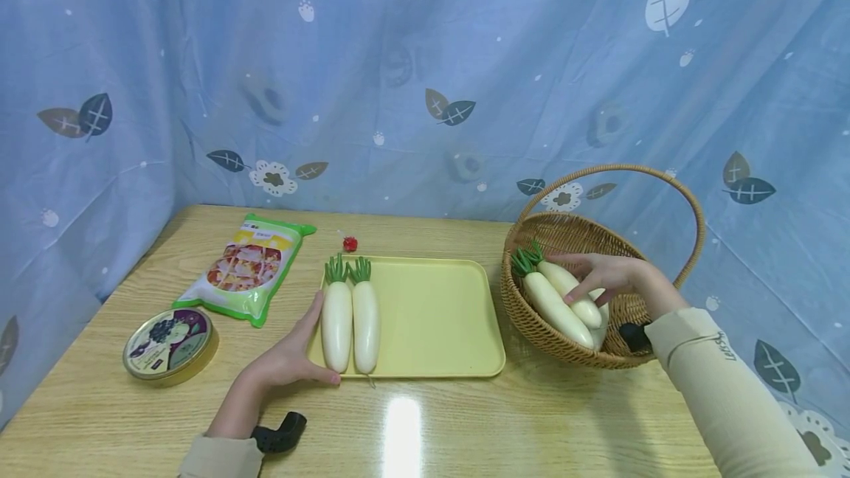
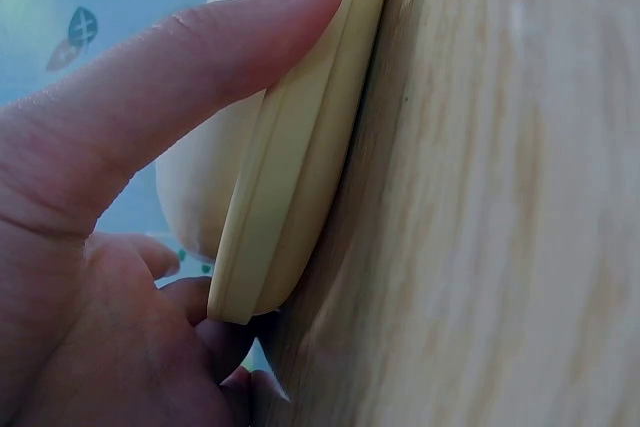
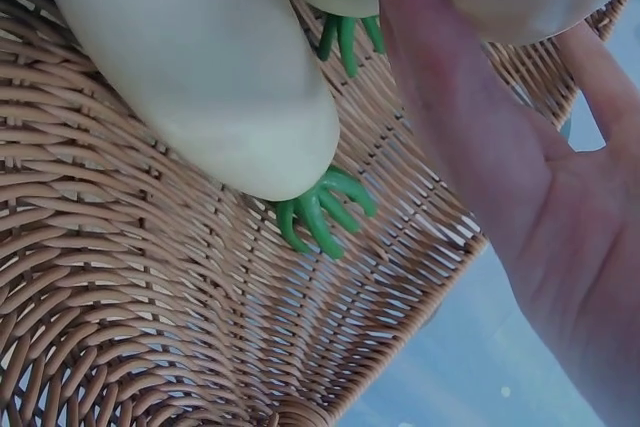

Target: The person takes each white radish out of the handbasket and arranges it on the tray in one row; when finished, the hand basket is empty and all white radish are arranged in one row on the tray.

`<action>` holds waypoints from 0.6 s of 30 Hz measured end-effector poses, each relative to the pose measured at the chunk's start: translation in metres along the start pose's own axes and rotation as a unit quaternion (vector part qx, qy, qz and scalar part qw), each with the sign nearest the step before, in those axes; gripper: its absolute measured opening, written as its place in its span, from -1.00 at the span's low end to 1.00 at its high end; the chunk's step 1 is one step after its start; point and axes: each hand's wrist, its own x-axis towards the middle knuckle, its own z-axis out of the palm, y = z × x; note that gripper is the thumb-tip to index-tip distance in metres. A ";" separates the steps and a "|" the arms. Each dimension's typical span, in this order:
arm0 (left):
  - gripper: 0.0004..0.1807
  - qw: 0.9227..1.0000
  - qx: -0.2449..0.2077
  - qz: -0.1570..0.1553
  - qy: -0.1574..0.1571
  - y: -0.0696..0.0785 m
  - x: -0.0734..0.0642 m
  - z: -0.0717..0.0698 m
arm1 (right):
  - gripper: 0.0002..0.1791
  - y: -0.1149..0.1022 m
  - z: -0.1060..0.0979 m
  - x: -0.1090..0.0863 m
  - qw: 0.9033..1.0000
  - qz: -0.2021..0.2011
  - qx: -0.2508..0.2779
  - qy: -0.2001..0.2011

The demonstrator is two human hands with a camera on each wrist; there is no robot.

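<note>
Item, left hand [image 1: 287, 361]: spread wide at the near left corner of a yellow tray [image 1: 432, 316]. I see the thumb extended along the near edge, touching the rim, and the fingers reaching up the left side.

Item, right hand [image 1: 607, 275]: inside a wicker basket [image 1: 578, 234], thumb and fingers closed about a white radish [image 1: 584, 310], one to each side of its body. The gap between them is as wide as the radish; I cannot see every fingertip.

Item, unheld radish [image 1: 554, 312]: in the basket, just beside the held one, green top toward the back wall. A further pale form lies behind, mostly hidden from my head view.

Item, two radishes, left radish [image 1: 336, 330] and right radish [image 1: 366, 330]: side by side at the tray's left end, green tops away from me.

Item, worktop [image 1: 465, 419]: wood-grained; at its left, a food packet [image 1: 246, 271] and a round tin [image 1: 167, 344]; behind the tray, a small red object [image 1: 350, 243].
</note>
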 end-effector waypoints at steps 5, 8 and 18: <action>0.48 1.000 0.000 0.002 -0.001 0.001 0.000 0.000 | 0.03 0.000 0.000 0.000 1.000 0.003 -0.002 -0.002; 0.48 1.000 -0.002 0.002 -0.002 0.001 0.000 0.000 | 0.03 -0.001 0.000 -0.001 1.000 0.002 -0.008 -0.002; 0.48 1.000 -0.001 -0.002 0.000 0.000 0.000 0.000 | 0.03 -0.004 0.000 -0.001 1.000 -0.001 0.021 -0.001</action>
